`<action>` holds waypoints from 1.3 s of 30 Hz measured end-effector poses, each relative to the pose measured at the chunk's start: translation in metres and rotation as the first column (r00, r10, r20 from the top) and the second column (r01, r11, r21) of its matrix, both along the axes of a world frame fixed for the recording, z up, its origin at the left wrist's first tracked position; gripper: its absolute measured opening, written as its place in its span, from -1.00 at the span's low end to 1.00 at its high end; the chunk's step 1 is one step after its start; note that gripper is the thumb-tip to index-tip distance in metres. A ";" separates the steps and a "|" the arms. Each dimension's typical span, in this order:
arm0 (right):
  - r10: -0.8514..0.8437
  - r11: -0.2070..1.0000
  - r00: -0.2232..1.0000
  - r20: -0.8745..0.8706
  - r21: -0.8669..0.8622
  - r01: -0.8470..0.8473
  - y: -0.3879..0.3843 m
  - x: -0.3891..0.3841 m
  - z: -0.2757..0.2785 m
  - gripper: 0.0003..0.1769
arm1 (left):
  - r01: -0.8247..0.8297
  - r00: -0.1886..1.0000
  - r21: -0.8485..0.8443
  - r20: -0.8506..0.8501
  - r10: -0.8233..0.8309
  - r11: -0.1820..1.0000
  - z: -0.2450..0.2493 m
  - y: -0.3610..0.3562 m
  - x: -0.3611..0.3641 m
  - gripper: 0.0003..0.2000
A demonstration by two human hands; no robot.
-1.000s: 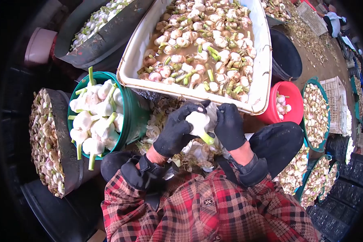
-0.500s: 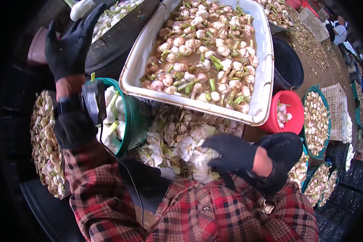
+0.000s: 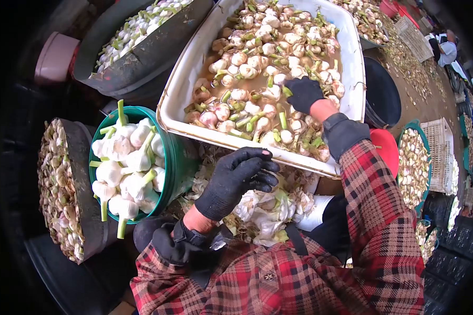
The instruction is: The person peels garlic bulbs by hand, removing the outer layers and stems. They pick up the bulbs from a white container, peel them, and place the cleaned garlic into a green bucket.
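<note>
A white tub (image 3: pixel 165 113) holds brownish water and many garlic bulbs (image 3: pixel 239 94) with short green stems. My right hand (image 3: pixel 302 95), in a black glove, reaches into the tub with its fingers curled down at the bulbs; what they hold, if anything, is hidden. In front of the tub's near rim is my left hand (image 3: pixel 239 178), also gloved, its fingers bent and apart with nothing in them. Papery peeled skins (image 3: pixel 263 210) lie below it. On the left, a green bucket (image 3: pixel 176 168) is heaped with clean white garlic (image 3: pixel 123 157).
Dark containers of garlic stand at the upper left (image 3: pixel 142 52) and far left (image 3: pixel 89 194). A pink bucket (image 3: pixel 55 58) is at the upper left. Right of the tub are a black basin (image 3: pixel 381 94), a red bucket (image 3: pixel 386 149) and a crate (image 3: pixel 437 152). A person (image 3: pixel 448 51) is far off.
My left hand has come from the upper left, where a white bulb was beside it, to in front of the tub. My right hand has moved from over the skins up into the tub.
</note>
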State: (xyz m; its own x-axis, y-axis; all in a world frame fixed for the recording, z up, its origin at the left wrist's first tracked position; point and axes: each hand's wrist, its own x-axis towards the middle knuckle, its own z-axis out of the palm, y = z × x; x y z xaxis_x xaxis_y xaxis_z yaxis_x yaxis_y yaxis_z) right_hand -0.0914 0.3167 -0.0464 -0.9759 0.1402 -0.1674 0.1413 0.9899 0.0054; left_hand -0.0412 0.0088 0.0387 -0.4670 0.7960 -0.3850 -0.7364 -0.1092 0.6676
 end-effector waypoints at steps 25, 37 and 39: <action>-0.449 0.655 0.677 -0.583 -0.730 -0.194 -0.160 0.126 0.107 -0.80 | -0.377 0.854 -0.001 -0.386 0.347 0.926 -0.010 0.005 0.011 -0.57; -0.318 0.807 0.660 -0.680 -0.560 -0.188 -0.168 0.134 0.093 -0.78 | -0.499 0.637 -0.089 -0.712 0.295 0.862 -0.020 0.008 0.016 -0.60; -0.300 0.826 0.648 -0.700 -0.530 -0.190 -0.168 0.135 0.092 -0.79 | -0.501 0.579 -0.007 -0.746 0.329 0.865 -0.024 0.009 0.017 -0.59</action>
